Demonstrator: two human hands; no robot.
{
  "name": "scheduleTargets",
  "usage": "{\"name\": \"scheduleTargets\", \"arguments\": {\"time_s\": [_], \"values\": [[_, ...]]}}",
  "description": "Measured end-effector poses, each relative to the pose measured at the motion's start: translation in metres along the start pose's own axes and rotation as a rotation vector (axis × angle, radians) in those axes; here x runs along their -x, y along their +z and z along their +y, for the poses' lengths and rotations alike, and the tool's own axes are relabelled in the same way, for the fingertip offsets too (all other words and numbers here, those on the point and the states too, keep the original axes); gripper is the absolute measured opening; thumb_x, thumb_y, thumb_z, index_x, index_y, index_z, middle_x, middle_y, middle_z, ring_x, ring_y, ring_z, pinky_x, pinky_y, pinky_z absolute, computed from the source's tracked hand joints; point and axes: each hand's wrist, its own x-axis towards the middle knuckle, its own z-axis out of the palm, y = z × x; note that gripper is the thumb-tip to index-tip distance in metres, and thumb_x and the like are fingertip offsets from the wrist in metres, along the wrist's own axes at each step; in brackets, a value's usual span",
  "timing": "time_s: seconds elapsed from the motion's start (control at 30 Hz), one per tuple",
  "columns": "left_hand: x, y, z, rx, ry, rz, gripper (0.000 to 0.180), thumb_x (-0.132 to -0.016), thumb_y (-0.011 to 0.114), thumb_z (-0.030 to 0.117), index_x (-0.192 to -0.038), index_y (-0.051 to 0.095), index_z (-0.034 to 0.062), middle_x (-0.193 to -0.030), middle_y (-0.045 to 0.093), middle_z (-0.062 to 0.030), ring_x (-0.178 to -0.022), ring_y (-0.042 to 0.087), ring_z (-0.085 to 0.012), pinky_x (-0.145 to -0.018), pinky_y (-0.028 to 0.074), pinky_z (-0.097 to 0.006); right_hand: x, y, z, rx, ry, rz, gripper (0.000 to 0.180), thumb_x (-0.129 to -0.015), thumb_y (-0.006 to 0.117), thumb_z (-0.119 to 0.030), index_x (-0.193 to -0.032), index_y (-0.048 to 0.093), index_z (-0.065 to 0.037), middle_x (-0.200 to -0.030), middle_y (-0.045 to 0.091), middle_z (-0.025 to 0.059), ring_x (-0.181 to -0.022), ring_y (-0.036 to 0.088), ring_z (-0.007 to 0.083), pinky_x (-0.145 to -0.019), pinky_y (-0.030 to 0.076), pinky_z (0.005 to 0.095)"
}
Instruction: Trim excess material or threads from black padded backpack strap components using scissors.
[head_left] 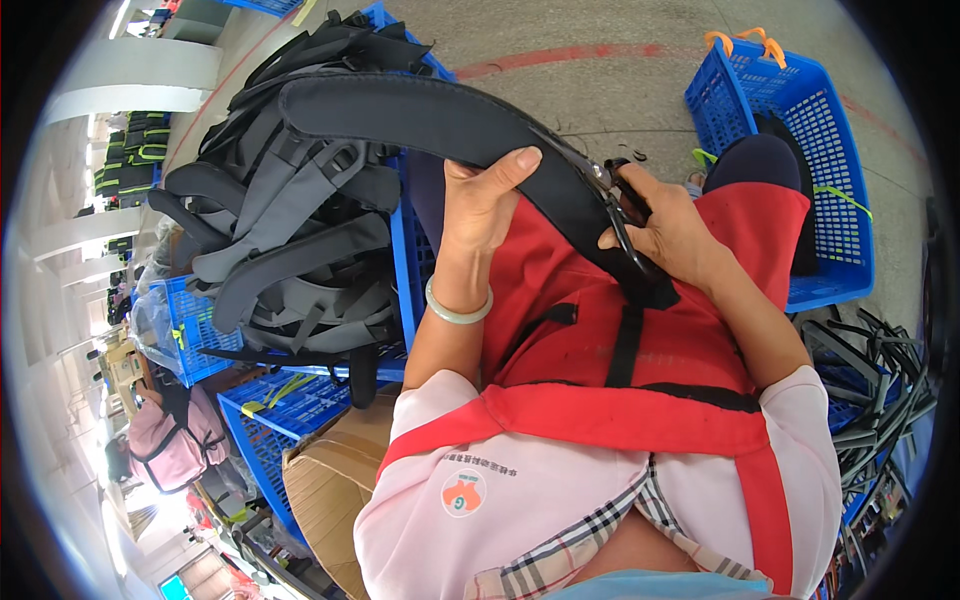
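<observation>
A long, curved black padded strap (400, 112), like a backpack shoulder strap, lies across my lap, its rounded far end reaching left over a heap. Gripped at mid-length, it sits in my left hand (478, 205), with the thumb along its edge. Metal scissors (603, 182) with dark handles are in my right hand (680, 230), against the strap's right edge. Fingers and strap partly hide the blades, so I cannot tell whether they touch thread. The strap's near end rests on my red apron (640, 345).
Many similar dark straps (300, 240) are heaped at left on a blue crate (408, 260). Another blue crate (845, 225) with orange handles stands at right, above grey strips (875, 380). A cardboard box (330, 490) is beside my left side. A person in pink (180, 435) is farther left.
</observation>
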Motion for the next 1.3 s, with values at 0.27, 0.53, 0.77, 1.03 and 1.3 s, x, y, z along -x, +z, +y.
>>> {"name": "scheduleTargets", "arguments": {"time_s": [0.27,0.53,0.77,1.03,1.3], "values": [[-0.002,0.005,0.001,0.043,-0.023,-0.002,0.018,-0.079,0.070,-0.004,-0.095,0.066,0.0046,-0.092,0.067,-0.0049,-0.084,0.064,-0.0153,-0.079,0.052,-0.031,0.000,0.001,0.008,-0.069,0.148,-0.049,0.067,-0.067,0.083,-0.037,-0.112,0.051,0.000,-0.074,0.049,0.0103,-0.069,0.045,0.0173,-0.063,0.042,0.0314],[-0.003,0.013,0.000,0.011,-0.036,-0.014,0.022,-0.079,0.071,-0.006,-0.097,0.066,0.0054,-0.093,0.067,-0.0025,-0.085,0.064,-0.0125,-0.079,0.052,-0.029,-0.008,-0.014,-0.011,-0.013,0.211,-0.070,0.064,-0.068,0.083,-0.032,-0.114,0.051,0.000,-0.075,0.049,0.0081,-0.070,0.044,0.0163,-0.067,0.042,0.0301],[-0.009,0.018,0.012,0.071,0.030,0.036,0.023,-0.080,0.069,-0.007,-0.099,0.066,0.0063,-0.093,0.067,-0.0027,-0.085,0.064,-0.0136,-0.080,0.052,-0.029,-0.010,-0.018,-0.017,-0.016,0.053,0.013,0.064,-0.067,0.083,-0.028,-0.115,0.050,-0.003,-0.072,0.050,0.0096,-0.065,0.046,0.0208,-0.061,0.042,0.0336],[-0.007,0.021,0.006,0.061,-0.028,0.037,0.023,-0.080,0.069,-0.008,-0.098,0.066,0.0058,-0.091,0.067,-0.0022,-0.083,0.064,-0.0129,-0.079,0.052,-0.028,-0.011,-0.027,-0.026,-0.057,0.112,-0.038,0.061,-0.068,0.083,-0.034,-0.110,0.051,-0.004,-0.065,0.052,0.0122,-0.057,0.049,0.0275,-0.056,0.041,0.0373],[-0.009,0.031,0.003,0.082,-0.037,0.008,0.022,-0.079,0.071,-0.007,-0.096,0.065,0.0050,-0.090,0.067,-0.0027,-0.083,0.065,-0.0133,-0.078,0.053,-0.028,-0.017,-0.035,-0.028,0.039,0.003,0.007,0.056,-0.069,0.083,-0.035,-0.104,0.053,-0.003,-0.063,0.050,0.0122,-0.058,0.048,0.0271,-0.056,0.041,0.0375]]}}
